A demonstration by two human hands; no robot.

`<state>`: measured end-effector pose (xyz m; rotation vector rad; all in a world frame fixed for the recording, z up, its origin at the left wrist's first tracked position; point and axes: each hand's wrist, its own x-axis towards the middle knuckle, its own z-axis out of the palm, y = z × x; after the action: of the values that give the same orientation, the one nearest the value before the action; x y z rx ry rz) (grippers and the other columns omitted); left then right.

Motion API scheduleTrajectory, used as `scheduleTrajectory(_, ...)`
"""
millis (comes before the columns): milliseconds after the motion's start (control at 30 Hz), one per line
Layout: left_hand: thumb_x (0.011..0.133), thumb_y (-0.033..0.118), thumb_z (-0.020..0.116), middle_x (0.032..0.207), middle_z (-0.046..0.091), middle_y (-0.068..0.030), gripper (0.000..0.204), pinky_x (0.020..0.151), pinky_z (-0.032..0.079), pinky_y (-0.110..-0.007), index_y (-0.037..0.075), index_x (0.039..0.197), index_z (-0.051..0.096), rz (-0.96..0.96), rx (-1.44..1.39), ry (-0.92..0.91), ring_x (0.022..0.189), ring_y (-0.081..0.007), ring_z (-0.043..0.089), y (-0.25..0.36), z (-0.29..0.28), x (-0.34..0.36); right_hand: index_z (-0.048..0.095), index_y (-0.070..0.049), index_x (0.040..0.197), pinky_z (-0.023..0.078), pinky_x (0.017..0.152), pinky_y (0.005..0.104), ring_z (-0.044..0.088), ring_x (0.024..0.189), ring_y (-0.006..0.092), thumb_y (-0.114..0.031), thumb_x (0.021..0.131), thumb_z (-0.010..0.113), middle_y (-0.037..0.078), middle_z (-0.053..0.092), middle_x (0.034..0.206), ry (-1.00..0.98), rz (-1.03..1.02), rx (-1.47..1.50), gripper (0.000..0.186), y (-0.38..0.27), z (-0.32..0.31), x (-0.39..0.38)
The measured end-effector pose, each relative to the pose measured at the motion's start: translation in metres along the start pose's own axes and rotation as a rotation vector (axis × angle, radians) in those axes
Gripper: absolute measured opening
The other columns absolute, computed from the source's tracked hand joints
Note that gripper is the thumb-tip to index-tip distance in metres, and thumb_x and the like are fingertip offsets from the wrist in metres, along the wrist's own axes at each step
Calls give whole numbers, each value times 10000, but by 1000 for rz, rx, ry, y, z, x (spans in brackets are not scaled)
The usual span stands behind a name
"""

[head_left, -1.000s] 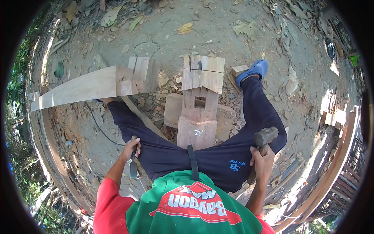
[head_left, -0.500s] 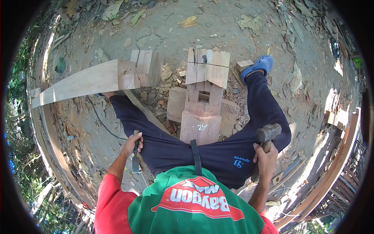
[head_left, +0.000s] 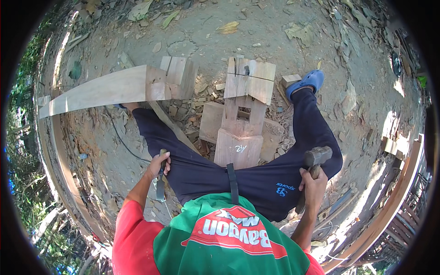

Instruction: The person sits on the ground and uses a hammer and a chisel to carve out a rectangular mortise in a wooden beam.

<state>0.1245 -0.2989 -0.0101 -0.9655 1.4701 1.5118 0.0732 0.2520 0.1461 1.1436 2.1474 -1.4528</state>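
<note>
My left hand (head_left: 159,163) is closed round a chisel handle, beside my left thigh, with the flat metal blade (head_left: 160,188) pointing down toward me. My right hand (head_left: 313,185) grips a hammer below its metal head (head_left: 317,156), over my right thigh. Between my spread legs lies a notched wooden timber (head_left: 229,153) with a rectangular mortise, a split upper section (head_left: 260,87) crossed by dark lines and a chalk marking. Neither tool touches the wood. A long tapered curved timber (head_left: 96,87) with a blocky end (head_left: 178,78) lies to the left.
Wood chips (head_left: 211,94) and offcuts (head_left: 289,81) lie round the timber on the dirt ground. A dark cord (head_left: 126,142) runs along the left. Long planks (head_left: 403,178) and scrap wood line the right side. My blue clog (head_left: 306,82) rests beside the offcuts; dry leaves are scattered beyond.
The view has shifted slightly, so the timbers sit a little higher and farther right in the picture. My hands keep the same hold on chisel and hammer.
</note>
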Motion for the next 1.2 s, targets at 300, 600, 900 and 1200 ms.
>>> scheduleTrajectory(300, 972, 480, 604, 587, 605, -106, 455, 419, 461, -307, 49, 830, 579, 18, -5, -15, 408, -178, 530, -4, -3, 2, 592, -11, 799, 381, 444, 260, 494, 446, 99, -130, 852, 715, 16, 522, 574, 1, -9, -11, 179, -1, 1, 0)
scheduleTrajectory(600, 970, 476, 608, 586, 604, -105, 446, 414, 460, -307, 53, 833, 579, 23, -1, -6, 405, -178, 530, -2, -2, 1, 589, -9, 795, 389, 447, 262, 501, 450, 99, -132, 850, 718, 20, 530, 576, -1, -1, 2, 186, -1, -3, 0)
scheduleTrajectory(900, 966, 478, 614, 586, 607, -102, 448, 414, 462, -308, 52, 833, 582, 6, -22, 2, 403, -178, 532, -6, -3, 3, 595, -7, 798, 383, 445, 266, 496, 445, 98, -132, 849, 716, 19, 529, 570, 3, -8, -11, 182, -3, 0, 0)
scheduleTrajectory(1200, 964, 479, 615, 591, 610, -102, 450, 415, 465, -310, 50, 830, 586, 18, -21, -12, 407, -180, 537, -8, -5, 4, 596, -13, 798, 382, 444, 258, 484, 446, 92, -131, 854, 713, 11, 523, 578, -6, 0, 2, 175, -2, 0, 0)
